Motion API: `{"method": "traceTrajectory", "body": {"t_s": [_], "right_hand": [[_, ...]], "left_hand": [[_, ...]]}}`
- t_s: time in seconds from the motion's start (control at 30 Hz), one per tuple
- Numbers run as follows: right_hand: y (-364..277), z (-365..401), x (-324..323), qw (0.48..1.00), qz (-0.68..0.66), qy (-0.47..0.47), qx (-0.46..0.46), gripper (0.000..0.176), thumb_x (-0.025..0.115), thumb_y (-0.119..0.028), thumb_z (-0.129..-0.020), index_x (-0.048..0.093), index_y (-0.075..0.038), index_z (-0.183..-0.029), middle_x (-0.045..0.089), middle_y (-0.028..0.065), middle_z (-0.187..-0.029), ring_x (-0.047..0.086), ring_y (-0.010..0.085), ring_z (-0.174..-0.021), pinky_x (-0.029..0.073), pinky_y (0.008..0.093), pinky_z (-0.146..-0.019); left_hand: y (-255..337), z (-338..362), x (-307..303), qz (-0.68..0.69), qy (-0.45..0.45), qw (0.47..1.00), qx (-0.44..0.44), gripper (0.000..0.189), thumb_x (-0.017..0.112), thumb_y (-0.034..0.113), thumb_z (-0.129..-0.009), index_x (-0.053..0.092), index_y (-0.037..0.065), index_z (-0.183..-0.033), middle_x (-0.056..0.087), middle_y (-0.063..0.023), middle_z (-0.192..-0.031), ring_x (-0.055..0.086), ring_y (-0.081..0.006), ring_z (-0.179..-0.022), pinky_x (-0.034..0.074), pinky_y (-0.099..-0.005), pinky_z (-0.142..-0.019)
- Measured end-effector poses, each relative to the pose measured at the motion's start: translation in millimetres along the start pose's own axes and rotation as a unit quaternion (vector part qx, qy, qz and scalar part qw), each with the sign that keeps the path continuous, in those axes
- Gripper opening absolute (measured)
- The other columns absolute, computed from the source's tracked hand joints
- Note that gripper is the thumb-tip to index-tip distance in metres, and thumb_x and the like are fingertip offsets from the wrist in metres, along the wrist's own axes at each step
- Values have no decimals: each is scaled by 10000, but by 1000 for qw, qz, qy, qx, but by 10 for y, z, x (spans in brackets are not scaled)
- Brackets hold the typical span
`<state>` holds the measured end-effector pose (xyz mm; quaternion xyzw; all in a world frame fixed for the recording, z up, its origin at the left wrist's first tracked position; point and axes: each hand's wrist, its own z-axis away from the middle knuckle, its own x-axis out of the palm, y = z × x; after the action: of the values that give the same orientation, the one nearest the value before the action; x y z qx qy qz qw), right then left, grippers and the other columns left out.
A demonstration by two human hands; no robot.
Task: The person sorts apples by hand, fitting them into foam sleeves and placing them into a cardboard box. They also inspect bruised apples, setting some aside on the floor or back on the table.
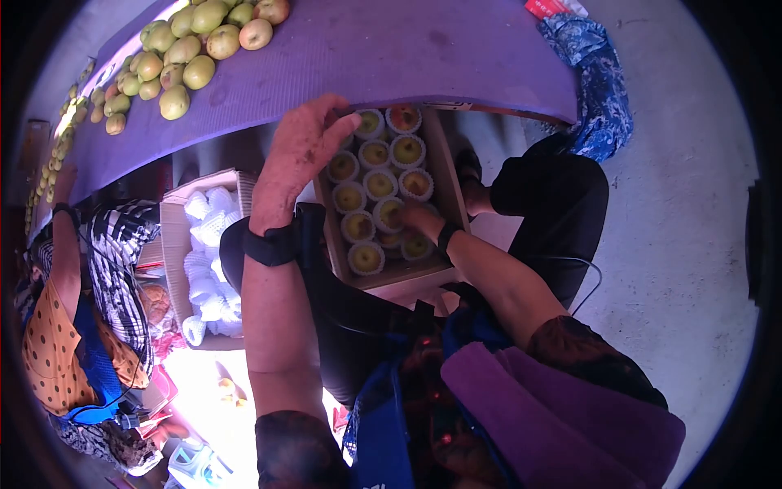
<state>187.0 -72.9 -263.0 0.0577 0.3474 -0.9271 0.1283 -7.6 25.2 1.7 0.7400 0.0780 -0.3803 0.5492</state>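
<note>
A cardboard box [454,173] between my knees holds several apples [380,184], most in white foam nets. My right hand [421,222] reaches low into the box from the right. Its fingers touch a netted apple [388,213] near the front rows; their tips are in shadow, so I cannot see whether they grip it. My left hand [303,151] is raised over the box's left side, near the purple tabletop's edge. Its thumb stands apart from its bent fingers, and nothing shows in it. Both wrists wear black bands.
Loose apples [183,50] lie in a pile on the purple table [391,53]. Left of my leg stands a carton [175,269] of white foam nets [213,269]. Another person [61,350] sits at the left, arm toward the table. Blue patterned cloth [601,90] hangs at the right.
</note>
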Motion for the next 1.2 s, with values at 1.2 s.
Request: {"method": "traceTrajectory", "body": {"t_s": [1.2], "right_hand": [[-3256,892,-281,747,199,140,-618,335,594,-95,-790,560,17,-1104,618,174,-1023,607,307,-945,487,386,-813]], "left_hand": [[-115,-22,-205,431,314,841,-88,245,556,161,-914,591,30,-1117,605,-60,-963,609,-126,-773,503,-240,-610]]}}
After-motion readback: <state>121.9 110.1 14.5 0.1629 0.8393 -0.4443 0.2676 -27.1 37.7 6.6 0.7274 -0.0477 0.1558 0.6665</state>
